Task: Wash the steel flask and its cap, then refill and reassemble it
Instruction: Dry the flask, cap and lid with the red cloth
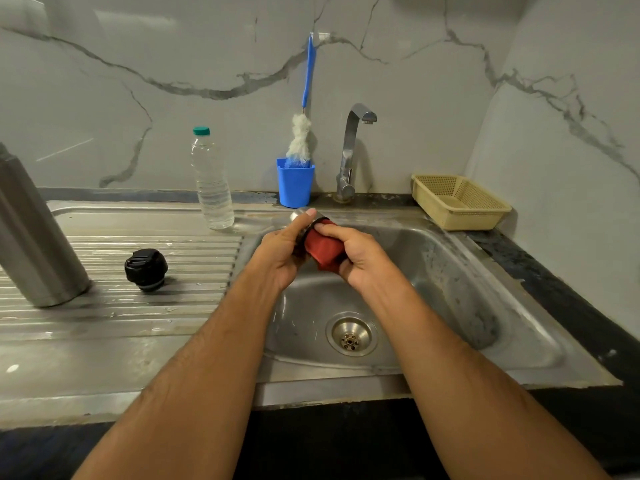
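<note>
The steel flask (33, 237) stands upright on the ribbed drainboard at the far left, its top cut off by the frame. Its black stopper (146, 269) lies on the drainboard to the right of it. Over the sink basin (433, 289), my left hand (282, 252) grips a steel cup-shaped cap (298, 214), mostly hidden by my fingers. My right hand (360, 258) presses a red scrub pad (323, 249) against the cap's open side.
A clear water bottle (211, 181) with a green lid stands at the back of the drainboard. A blue cup (295, 183) with a bottle brush (300, 140), the tap (349, 150), shut off, and a beige basket (457, 200) line the back.
</note>
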